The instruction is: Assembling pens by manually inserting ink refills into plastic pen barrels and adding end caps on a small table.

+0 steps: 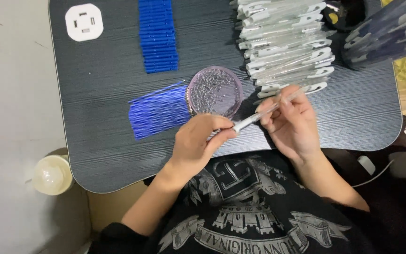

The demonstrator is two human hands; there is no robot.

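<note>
Both hands' grips pinch one clear pen barrel [264, 113].

Bare tabletop [95, 155] left of my left hand [196, 143]: free passage. Ahead, round dish [214, 91] and loose blue sticks [158, 112] block. Clear pen-barrel pile [285, 44] crowds my right hand [292, 124].

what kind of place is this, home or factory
Probably a home piecework spot, not a factory: a small dark lap desk over the person's knees, holding a heap of clear pen barrels, stacked blue refills and a dish of tiny beads.
</note>
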